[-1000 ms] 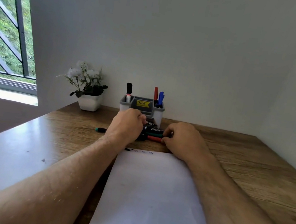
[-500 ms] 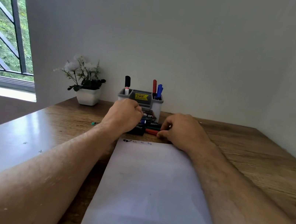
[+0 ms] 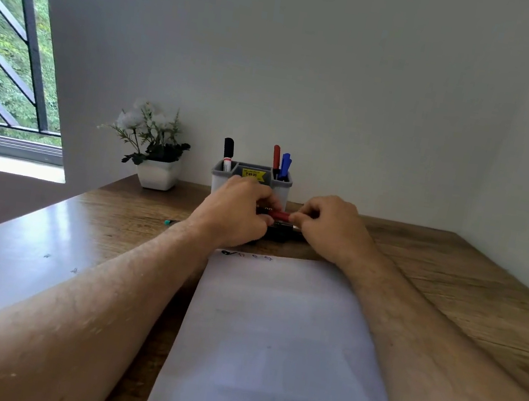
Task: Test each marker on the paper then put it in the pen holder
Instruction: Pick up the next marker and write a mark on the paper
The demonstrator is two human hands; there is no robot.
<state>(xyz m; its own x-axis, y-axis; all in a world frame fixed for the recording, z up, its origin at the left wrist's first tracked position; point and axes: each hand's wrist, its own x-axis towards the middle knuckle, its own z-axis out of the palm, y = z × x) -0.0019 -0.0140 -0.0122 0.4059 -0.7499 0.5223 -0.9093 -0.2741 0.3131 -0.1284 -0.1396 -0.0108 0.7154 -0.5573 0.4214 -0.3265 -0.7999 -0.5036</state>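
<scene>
Left hand (image 3: 237, 211): I saw it gripping the red marker (image 3: 278, 216).
Right hand (image 3: 330, 226): pinched the marker's other end.
Pen holder (image 3: 280, 187): just behind.

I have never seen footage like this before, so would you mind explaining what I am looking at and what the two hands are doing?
No machine here: a person wears a wide-angle camera on the head, looking forward and down along both forearms. On the wooden desk lies a sheet of paper with a few small test marks at its far edge. Behind it stands a grey pen holder with a black, a red and a blue marker in it, and a small potted plant to its left. The left hand and the right hand together grip a red marker above a few more markers lying on the desk.
</scene>
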